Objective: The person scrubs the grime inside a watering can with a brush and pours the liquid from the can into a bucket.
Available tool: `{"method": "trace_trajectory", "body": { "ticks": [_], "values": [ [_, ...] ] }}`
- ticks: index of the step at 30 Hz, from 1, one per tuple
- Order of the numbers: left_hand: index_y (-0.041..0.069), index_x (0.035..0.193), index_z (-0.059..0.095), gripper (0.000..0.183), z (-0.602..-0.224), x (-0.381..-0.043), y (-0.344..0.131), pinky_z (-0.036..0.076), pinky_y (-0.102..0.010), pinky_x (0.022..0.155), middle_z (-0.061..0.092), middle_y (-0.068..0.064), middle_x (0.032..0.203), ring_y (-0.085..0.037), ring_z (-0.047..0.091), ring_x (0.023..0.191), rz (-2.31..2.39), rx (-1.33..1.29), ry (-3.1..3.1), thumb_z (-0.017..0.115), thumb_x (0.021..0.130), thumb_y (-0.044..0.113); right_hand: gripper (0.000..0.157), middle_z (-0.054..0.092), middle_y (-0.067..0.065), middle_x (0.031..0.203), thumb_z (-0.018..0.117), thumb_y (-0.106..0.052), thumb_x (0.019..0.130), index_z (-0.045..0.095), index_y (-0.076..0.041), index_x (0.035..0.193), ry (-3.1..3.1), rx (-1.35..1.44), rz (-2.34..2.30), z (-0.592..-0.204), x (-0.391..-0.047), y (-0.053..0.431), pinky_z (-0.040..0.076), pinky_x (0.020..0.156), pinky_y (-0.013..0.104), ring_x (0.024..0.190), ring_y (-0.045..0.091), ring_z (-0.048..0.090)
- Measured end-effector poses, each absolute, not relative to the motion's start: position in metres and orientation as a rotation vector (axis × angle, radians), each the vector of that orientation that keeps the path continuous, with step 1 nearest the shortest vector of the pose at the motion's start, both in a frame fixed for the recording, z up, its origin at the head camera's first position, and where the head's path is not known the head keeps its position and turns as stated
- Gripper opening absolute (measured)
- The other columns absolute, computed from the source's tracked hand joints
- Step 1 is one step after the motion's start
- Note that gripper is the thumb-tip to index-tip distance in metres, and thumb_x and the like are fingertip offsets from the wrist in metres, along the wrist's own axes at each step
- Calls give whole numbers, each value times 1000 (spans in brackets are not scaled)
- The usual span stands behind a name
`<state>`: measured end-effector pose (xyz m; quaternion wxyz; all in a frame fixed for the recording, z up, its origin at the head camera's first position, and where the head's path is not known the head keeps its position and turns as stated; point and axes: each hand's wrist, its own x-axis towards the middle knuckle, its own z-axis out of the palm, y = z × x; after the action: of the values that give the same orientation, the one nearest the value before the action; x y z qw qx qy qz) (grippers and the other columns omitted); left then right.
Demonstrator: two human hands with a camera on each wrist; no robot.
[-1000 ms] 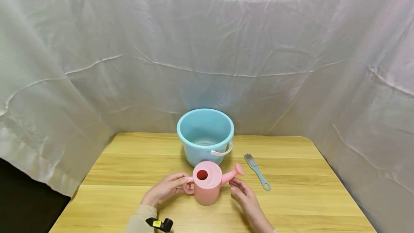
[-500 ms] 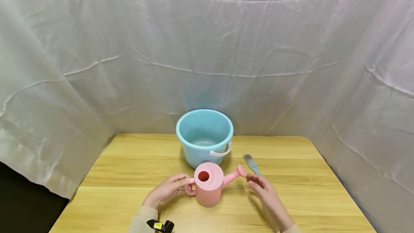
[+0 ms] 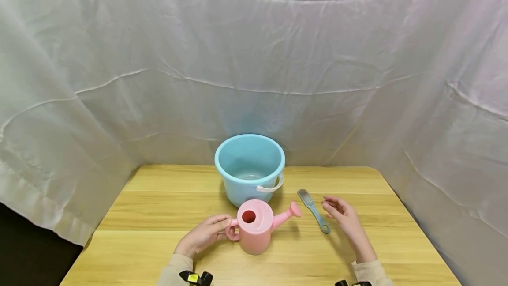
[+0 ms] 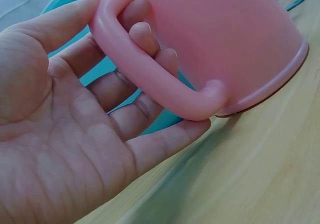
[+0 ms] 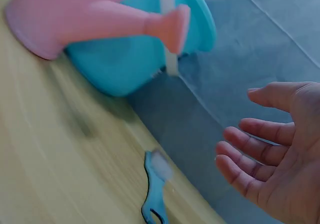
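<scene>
A pink watering can (image 3: 255, 233) stands upright in front of the light blue bucket (image 3: 238, 189). My left hand (image 3: 206, 234) grips its loop handle (image 4: 145, 69), several fingers passing through the loop and the thumb on top. The can's spout, with its rose (image 3: 294, 209), points right. My right hand (image 3: 344, 220) holds nothing and hovers just right of the blue brush (image 3: 317, 215), fingers relaxed and slightly bent. In the right wrist view the brush (image 5: 156, 189) lies on the table, apart from the fingers.
The bucket's white handle (image 3: 271, 188) hangs at its front right side. A wooden table (image 3: 166, 197) carries everything, and a pale grey curtain (image 3: 254, 56) encloses its back and sides.
My right hand has left the watering can's spout and moved right, passing over the brush to its far side. The left hand keeps its grip, and the can stays nearly in place.
</scene>
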<state>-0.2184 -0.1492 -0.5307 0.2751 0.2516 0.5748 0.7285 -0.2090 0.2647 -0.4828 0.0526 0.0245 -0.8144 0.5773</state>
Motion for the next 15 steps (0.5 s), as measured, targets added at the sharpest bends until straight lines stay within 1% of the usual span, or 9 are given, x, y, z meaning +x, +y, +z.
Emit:
{"method": "trace_trajectory", "body": {
  "ticks": [4, 8, 15],
  "values": [
    [-3, 115, 58, 26, -532, -219, -150, 52, -38, 101, 68, -5, 104, -22, 68, 105, 1954, 667, 1557, 41, 104, 14, 45, 62, 19, 118, 61, -21, 97, 51, 7, 131, -2495, -34, 1721, -491, -213, 270, 54, 80, 17, 90, -7, 58],
    [0, 113, 59, 24, -533, -220, -150, 52, -39, 102, 67, -5, 104, -22, 68, 106, 1941, 655, 1573, 41, 104, 14, 45, 64, 20, 116, 65, -19, 94, 54, 7, 128, -2543, -89, 1659, -504, -214, 271, 50, 80, 11, 89, -6, 56],
    [0, 112, 59, 24, -531, -220, -149, 52, -37, 102, 67, -5, 107, -22, 68, 106, 1934, 637, 1573, 42, 104, 15, 43, 64, 22, 113, 68, -10, 90, 54, 9, 126, -2616, -154, 1620, -526, -213, 273, 50, 74, 15, 85, 0, 56]
  ]
}}
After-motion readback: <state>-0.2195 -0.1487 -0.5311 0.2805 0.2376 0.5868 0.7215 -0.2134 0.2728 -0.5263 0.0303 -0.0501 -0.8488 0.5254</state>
